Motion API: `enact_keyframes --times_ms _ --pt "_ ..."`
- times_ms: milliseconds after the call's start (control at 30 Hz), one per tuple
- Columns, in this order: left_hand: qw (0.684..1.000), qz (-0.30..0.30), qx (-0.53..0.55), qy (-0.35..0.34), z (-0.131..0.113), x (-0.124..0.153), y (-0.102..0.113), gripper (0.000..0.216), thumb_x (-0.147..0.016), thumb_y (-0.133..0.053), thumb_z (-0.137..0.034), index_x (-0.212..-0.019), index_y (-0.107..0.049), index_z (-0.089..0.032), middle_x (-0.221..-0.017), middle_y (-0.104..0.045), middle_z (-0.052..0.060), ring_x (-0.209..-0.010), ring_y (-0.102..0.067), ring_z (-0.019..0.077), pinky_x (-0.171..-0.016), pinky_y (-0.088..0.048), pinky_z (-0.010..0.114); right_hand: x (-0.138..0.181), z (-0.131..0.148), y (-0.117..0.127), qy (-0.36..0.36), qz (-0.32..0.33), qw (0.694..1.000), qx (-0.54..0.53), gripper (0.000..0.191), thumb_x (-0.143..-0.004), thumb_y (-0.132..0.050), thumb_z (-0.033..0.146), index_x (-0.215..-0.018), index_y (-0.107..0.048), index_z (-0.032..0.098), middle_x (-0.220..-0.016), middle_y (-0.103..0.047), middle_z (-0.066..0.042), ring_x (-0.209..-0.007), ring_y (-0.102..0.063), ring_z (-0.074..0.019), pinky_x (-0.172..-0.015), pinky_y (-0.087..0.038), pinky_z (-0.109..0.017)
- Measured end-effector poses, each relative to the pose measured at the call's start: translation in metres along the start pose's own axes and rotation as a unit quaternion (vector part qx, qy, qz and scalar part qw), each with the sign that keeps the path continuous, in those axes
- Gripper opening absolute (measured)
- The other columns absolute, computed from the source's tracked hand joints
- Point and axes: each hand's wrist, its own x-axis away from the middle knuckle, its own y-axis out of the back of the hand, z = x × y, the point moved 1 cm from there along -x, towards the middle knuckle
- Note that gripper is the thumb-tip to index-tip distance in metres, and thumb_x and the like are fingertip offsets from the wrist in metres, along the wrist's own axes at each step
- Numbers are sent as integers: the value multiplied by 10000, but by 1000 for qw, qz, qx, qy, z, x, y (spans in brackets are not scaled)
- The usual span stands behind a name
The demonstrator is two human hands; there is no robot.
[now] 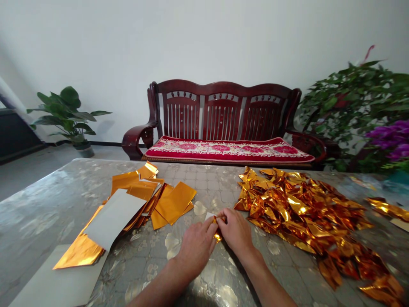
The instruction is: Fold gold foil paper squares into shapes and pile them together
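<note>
My left hand and my right hand meet over the middle of the table. Between their fingertips is a small sheet of gold foil paper, partly folded, with a bit of its white back showing. Both hands are closed on it, and my fingers hide most of its shape. To the left lies a loose stack of flat gold foil sheets, some turned white side up. A big heap of folded gold foil pieces spreads out on the right, close to my right hand.
The table has a patterned, shiny cover. A grey-white sheet lies at its left front. Clear plastic sits at the right edge. Behind stand a wooden bench with a red runner, a potted plant and leafy greenery.
</note>
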Motion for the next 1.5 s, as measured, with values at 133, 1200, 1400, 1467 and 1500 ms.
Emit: enact_keyframes --times_ms 133,1200,1400,1467,1500 --pt "1000 -5 -3 3 1 0 0 360 -929 -482 -186 -1276 -531 -269 -1474 -495 12 -1093 -624 244 -929 -513 418 4 -2 -2 57 -26 998 -1 114 -873 -584 206 -846 -685 250 -892 -673 -6 -896 -584 -181 -767 -372 -267" --pt "1000 17 -15 -1 8 -3 4 335 -942 -525 -293 -1277 -528 -281 -1508 -466 49 -1121 -638 270 -892 -530 442 15 -2 -5 205 -96 970 84 110 -913 -632 209 -841 -711 235 -801 -614 -33 -821 -503 -206 -732 -331 -312" --pt "1000 17 -14 4 7 -3 5 345 -949 -520 -296 -1294 -514 -297 -1509 -465 46 -1146 -629 264 -903 -530 438 15 -2 -6 215 -102 967 91 101 -898 -645 188 -834 -706 235 -799 -613 -33 -810 -490 -210 -726 -327 -318" --pt "1000 17 -16 6 7 -3 5 340 -951 -518 -303 -1291 -516 -297 -1512 -462 49 -1142 -632 267 -904 -531 443 15 -2 -7 215 -99 967 91 74 -883 -668 193 -833 -704 233 -805 -612 -31 -814 -490 -211 -727 -328 -319" --pt "1000 18 -18 7 7 -3 5 340 -951 -519 -305 -1290 -516 -296 -1513 -461 51 -1139 -634 270 -902 -533 446 15 -2 -7 215 -98 967 92 69 -879 -673 195 -828 -702 232 -808 -611 -30 -814 -489 -211 -727 -329 -319"
